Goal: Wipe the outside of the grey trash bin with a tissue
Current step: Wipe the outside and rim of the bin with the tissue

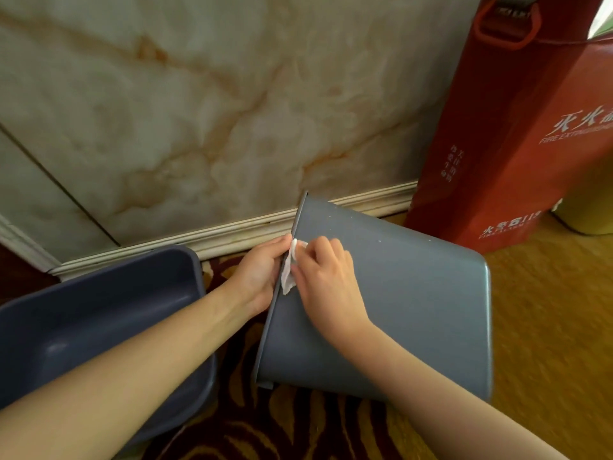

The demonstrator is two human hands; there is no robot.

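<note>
The grey trash bin (414, 293) lies on its side on the carpet, its open mouth facing left and its base to the right. My left hand (262, 273) grips the bin's rim from the left, fingers curled over the edge. My right hand (326, 287) presses a white tissue (289, 270) against the bin's outer wall, right beside the rim. Small white specks dot the wall further right.
A second grey-blue bin (109, 313) lies at the left under my left forearm. A red fire extinguisher box (507, 144) stands at the right against the marble wall (199, 111). A yellowish container (587, 207) sits behind it. Patterned carpet (547, 310) covers the floor.
</note>
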